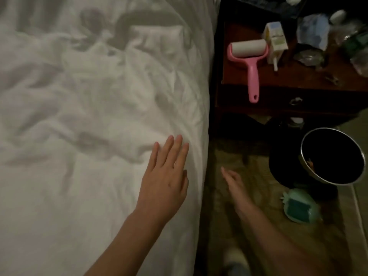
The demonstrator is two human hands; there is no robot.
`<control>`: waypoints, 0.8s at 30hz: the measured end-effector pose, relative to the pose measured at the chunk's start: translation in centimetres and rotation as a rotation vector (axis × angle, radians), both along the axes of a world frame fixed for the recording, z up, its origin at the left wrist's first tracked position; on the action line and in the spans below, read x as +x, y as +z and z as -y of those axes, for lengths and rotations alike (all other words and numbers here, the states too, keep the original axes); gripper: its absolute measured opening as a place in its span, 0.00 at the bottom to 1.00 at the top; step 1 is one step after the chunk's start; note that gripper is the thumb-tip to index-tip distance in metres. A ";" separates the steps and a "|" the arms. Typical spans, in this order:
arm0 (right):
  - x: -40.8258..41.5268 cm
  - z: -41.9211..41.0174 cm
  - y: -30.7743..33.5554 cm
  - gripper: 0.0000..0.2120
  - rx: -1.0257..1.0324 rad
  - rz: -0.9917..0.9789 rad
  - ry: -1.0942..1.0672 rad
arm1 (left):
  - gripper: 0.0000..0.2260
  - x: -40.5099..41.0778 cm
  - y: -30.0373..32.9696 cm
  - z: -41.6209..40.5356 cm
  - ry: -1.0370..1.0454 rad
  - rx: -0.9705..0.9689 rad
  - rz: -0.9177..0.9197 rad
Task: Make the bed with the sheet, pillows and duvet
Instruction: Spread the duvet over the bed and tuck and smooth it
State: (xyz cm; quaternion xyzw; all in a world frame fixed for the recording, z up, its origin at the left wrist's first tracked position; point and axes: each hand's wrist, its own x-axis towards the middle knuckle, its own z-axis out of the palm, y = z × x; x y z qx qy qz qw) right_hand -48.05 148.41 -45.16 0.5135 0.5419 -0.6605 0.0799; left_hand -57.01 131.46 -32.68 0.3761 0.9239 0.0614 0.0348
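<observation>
A white, wrinkled duvet point(79, 116) covers the bed and fills the left two thirds of the head view. Its right edge drops down along the bed's side. My left hand point(165, 176) lies flat on the duvet near that edge, fingers straight and together. My right hand point(235, 186) hangs blurred over the carpet to the right of the bed, fingers extended, holding nothing. No pillow shows in view.
A dark wooden nightstand point(298, 84) stands right of the bed, with a pink lint roller point(251, 62), a small carton point(275, 40) and clutter on it. On the carpet are a black bin point(332, 156) with a metal rim and a teal object point(300, 208).
</observation>
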 end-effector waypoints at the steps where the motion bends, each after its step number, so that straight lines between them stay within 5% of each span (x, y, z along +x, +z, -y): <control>1: -2.9 -0.6 0.4 0.32 -0.021 -0.039 0.005 | 0.25 -1.6 0.1 -0.9 -0.004 0.020 -0.003; 6: -15.3 -2.8 0.8 0.55 -0.346 -0.199 0.039 | 0.28 -8.6 0.8 -4.5 0.086 0.066 -0.060; 9: -18.5 -4.9 1.7 0.40 -0.565 -0.200 0.162 | 0.27 -13.2 1.4 -6.5 0.134 0.093 -0.162; 12: -16.1 -8.6 3.5 0.15 -0.415 -0.150 0.095 | 0.26 -15.1 1.9 -8.5 0.188 0.200 -0.108; 15: -11.4 -13.7 5.8 0.17 -0.216 0.012 -0.052 | 0.26 -15.2 1.5 -11.0 0.102 0.291 -0.043; 20: -10.2 -15.2 5.6 0.10 -0.156 -0.026 -0.021 | 0.20 -15.0 -0.5 -12.8 0.120 0.245 -0.085; 24: -11.0 -11.3 -3.4 0.36 -0.036 0.171 0.325 | 0.19 -15.8 -1.1 -12.6 0.165 0.150 -0.176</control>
